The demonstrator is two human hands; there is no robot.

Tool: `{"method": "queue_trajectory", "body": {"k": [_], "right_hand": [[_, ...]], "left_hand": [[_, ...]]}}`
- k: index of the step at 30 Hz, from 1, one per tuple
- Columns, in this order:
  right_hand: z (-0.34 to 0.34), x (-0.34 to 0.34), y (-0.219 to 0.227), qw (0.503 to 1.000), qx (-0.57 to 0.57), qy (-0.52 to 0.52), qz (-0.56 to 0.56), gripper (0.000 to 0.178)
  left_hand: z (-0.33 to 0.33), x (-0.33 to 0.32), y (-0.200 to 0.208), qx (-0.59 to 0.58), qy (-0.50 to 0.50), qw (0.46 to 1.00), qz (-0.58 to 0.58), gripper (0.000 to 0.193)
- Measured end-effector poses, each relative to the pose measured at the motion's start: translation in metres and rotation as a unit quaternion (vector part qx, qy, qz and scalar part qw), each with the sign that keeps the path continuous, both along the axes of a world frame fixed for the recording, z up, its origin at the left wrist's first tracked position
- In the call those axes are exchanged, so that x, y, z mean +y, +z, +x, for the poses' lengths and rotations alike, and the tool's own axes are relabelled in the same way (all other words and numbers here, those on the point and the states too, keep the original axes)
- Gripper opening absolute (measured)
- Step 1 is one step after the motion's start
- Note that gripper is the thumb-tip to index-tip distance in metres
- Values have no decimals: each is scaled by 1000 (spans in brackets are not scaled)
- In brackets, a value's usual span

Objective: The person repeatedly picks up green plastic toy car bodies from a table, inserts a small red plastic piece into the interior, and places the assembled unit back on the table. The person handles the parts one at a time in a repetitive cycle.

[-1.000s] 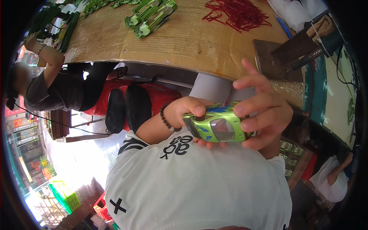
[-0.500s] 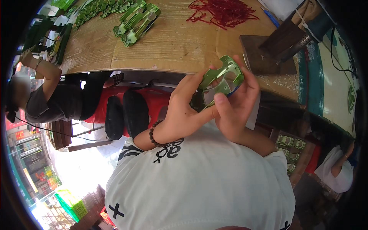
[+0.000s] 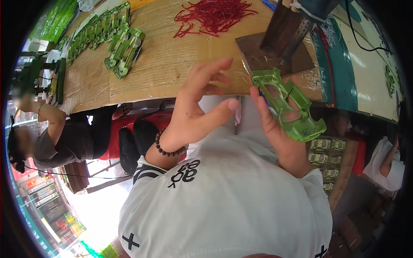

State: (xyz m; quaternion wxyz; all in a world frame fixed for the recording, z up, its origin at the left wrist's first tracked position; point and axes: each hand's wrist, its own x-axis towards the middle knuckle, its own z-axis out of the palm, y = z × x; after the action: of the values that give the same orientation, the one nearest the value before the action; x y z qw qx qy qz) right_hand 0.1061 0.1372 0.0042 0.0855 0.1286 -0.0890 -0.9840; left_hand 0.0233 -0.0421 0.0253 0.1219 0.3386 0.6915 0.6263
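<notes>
A green plastic toy car body (image 3: 289, 103) rests in my right hand (image 3: 279, 133), which grips it from beneath and along its left side. Its inner side, with window openings, faces up. My left hand (image 3: 195, 107) hovers to the left of it, fingers spread, holding nothing. A bracelet of dark beads circles the left wrist. Beyond the left hand, two green car bodies (image 3: 124, 52) lie together on the worktable (image 3: 167, 64). A longer row of green car bodies (image 3: 99, 32) sits farther left.
A heap of thin red strips (image 3: 217, 17) lies at the table's far middle. A metal stand (image 3: 275, 32) on a dark plate rises at the right. A box of green car bodies (image 3: 325, 159) is low at the right. Other people are at both sides.
My left hand has let go of the car body and moved left, its fingers opening. The right hand has carried the car body to the right and turned it. The view has shifted right.
</notes>
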Motion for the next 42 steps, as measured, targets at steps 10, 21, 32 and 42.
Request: {"method": "queue_trajectory", "body": {"k": [10,21,32,42], "right_hand": [[-19,23,-18,983,140,43,-107,45],[-12,37,-25,974,176,60,-130,48],[-9,47,-25,974,162,73,-142,42],[-13,49,-18,965,156,106,-182,47]], "left_hand": [[-25,49,-36,-153,-121,956,221,73],[-29,42,-36,-40,-213,957,193,74],[-32,43,-39,32,-205,963,173,76],[-33,45,-35,75,-215,963,147,76]]}}
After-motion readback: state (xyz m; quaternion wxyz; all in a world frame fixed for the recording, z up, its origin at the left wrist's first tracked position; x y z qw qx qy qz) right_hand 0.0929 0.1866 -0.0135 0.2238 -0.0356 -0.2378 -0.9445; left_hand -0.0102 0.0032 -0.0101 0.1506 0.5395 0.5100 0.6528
